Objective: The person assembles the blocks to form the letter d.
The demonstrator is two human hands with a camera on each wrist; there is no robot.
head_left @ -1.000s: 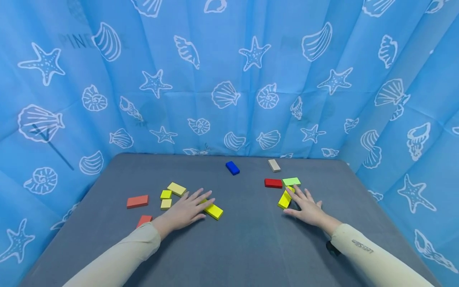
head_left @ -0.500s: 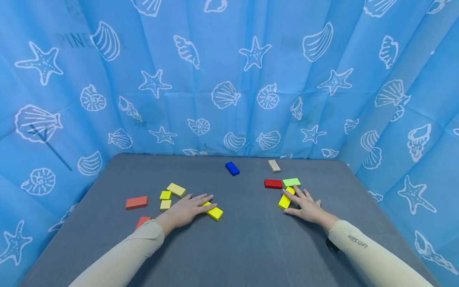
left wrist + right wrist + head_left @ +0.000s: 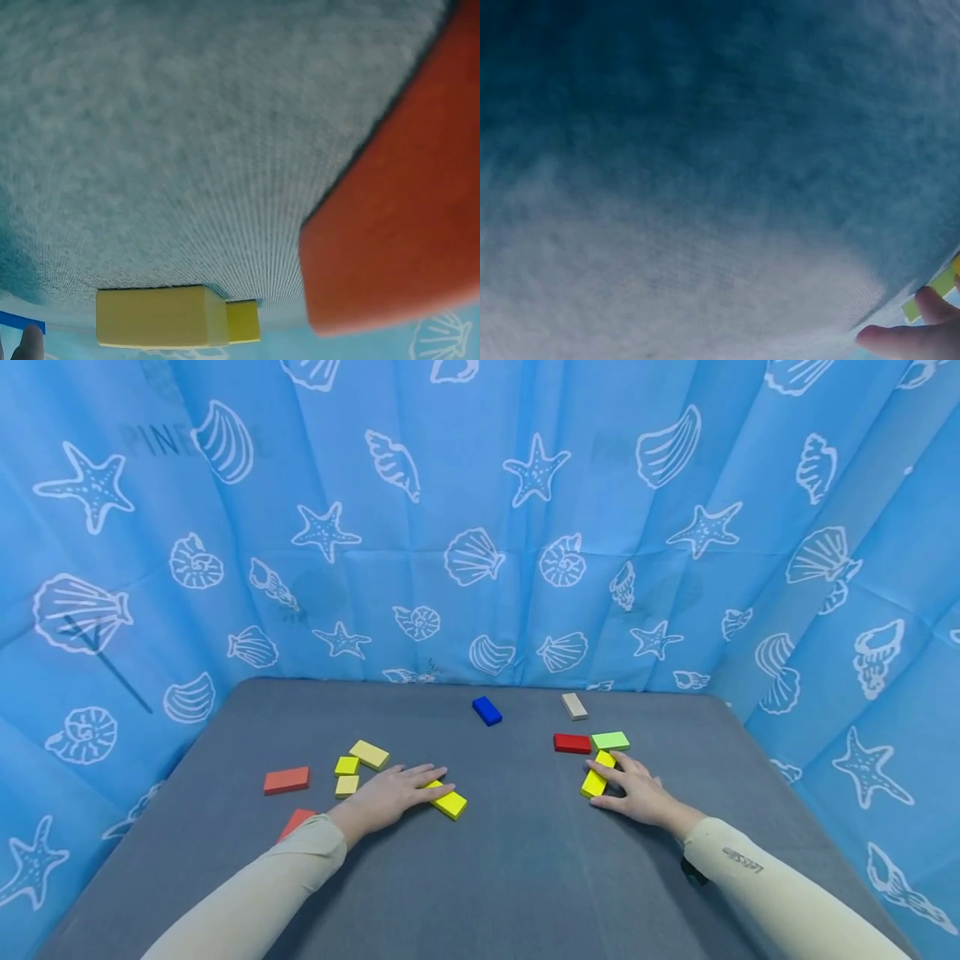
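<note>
My left hand (image 3: pixel 386 797) lies palm down across a bright yellow block (image 3: pixel 451 806), its fingers fairly straight over the far end; the thumb is hidden. To the right, another bright yellow block (image 3: pixel 595 782) lies slanted on the table. Bent fingers and the thumb of my right hand (image 3: pixel 640 793) hold this block, with the thumb at its near end. A light green block (image 3: pixel 611 741) and a red block (image 3: pixel 572 743) sit just behind it. The right wrist view catches only fingertips (image 3: pixel 900 341) beside a green block (image 3: pixel 928 301).
On the grey table (image 3: pixel 510 885), left of the left hand, lie a pale yellow block (image 3: pixel 370 755), a small yellow block (image 3: pixel 347 766), a small cream block (image 3: pixel 347 787) and two orange blocks, one orange block (image 3: pixel 287 781) farther out. A blue block (image 3: pixel 487 711) and a beige block (image 3: pixel 574 706) lie farther back.
The left hand's spread fingers have come together and shifted slightly over its yellow block, and the thumb has gone out of sight. The right fingers have drawn in around the other yellow block.
</note>
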